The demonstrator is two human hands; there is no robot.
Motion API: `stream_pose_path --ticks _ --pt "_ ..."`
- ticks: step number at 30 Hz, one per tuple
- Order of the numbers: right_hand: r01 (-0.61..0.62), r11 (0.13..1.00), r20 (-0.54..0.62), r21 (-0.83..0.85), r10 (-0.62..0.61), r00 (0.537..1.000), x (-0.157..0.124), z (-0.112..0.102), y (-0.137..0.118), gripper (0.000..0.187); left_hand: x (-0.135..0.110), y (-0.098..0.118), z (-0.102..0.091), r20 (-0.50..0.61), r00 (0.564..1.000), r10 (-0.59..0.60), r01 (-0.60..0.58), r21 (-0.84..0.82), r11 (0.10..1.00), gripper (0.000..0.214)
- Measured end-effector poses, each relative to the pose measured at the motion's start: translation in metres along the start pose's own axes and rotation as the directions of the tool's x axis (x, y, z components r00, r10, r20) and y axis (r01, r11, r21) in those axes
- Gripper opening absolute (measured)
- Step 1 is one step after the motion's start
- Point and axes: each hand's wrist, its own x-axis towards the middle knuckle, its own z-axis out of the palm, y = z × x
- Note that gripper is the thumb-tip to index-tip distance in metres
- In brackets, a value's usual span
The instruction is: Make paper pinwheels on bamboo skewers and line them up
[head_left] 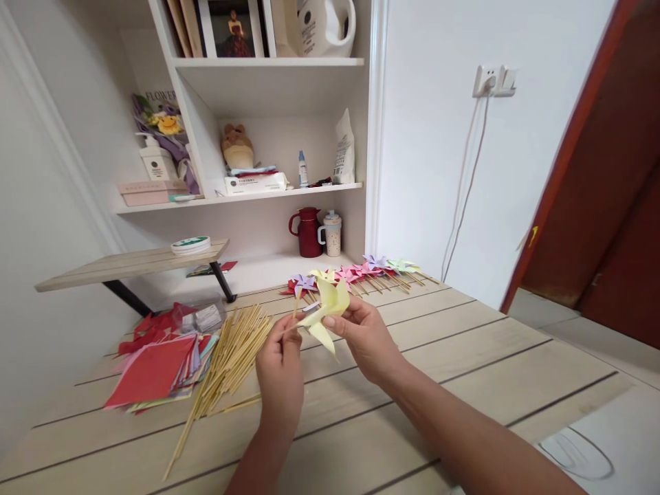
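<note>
A pale yellow paper pinwheel (326, 307) is held up over the wooden table (464, 357), between both hands. My right hand (364, 337) pinches its folded blades from the right. My left hand (280, 371) is closed below and to the left, fingers pinched at the pinwheel's centre, where a thin stick seems to meet it. A loose pile of bamboo sticks (227, 361) lies just left of my left hand. A stack of coloured paper squares (155, 371), red on top, sits further left.
A row of finished pinwheels (355, 275) in purple, yellow, pink and green lies along the table's back edge. Behind stand white shelves (268, 62) with a red jug (308, 232) and a cup (331, 234). A small wooden shelf (128, 265) juts out at left.
</note>
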Motion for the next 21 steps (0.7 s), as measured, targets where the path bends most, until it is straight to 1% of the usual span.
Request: stream_pose_path --ticks 2,4,5,7,10,12,13,17,21 --pt "-0.029 0.999 -0.033 0.015 0.03 0.999 0.003 -0.001 0.002 0.026 0.003 -0.004 0.001 0.012 0.995 -0.099 0.1 -0.084 0.991 0.029" --pt "-0.03 0.999 -0.046 0.017 0.031 0.998 0.004 -0.001 0.002 0.028 0.003 -0.006 0.002 0.037 0.989 -0.143 0.146 -0.117 0.982 0.03" --pt "-0.018 1.0 -0.045 0.01 0.018 0.999 0.004 -0.001 0.002 0.028 0.003 -0.005 0.002 0.039 0.989 -0.144 0.147 -0.118 0.982 0.029" --pt "0.028 0.999 -0.026 -0.024 -0.029 0.999 0.002 -0.002 0.001 0.024 0.001 -0.001 0.002 0.041 0.994 -0.105 0.108 -0.088 0.99 0.026" --pt "0.157 0.982 0.009 -0.107 -0.157 0.988 0.0 -0.002 -0.002 0.016 -0.002 0.005 0.001 0.097 0.994 0.042 -0.044 0.017 0.999 0.024" --pt "0.237 0.959 0.02 -0.158 -0.236 0.971 -0.002 -0.002 -0.004 0.016 -0.005 0.007 0.0 0.129 0.977 0.169 -0.182 0.092 0.979 0.025" --pt "0.261 0.95 0.026 -0.171 -0.26 0.965 -0.002 -0.002 -0.005 0.016 -0.006 0.006 -0.001 0.129 0.964 0.233 -0.249 0.126 0.96 0.026" --pt "0.262 0.948 0.053 -0.18 -0.256 0.965 -0.002 -0.003 -0.006 0.012 -0.008 0.003 -0.002 0.103 0.89 0.445 -0.456 0.235 0.858 0.027" --pt "0.272 0.942 0.053 -0.194 -0.267 0.962 -0.002 -0.003 -0.006 0.011 -0.008 0.005 -0.002 0.109 0.796 0.596 -0.598 0.296 0.745 0.025"
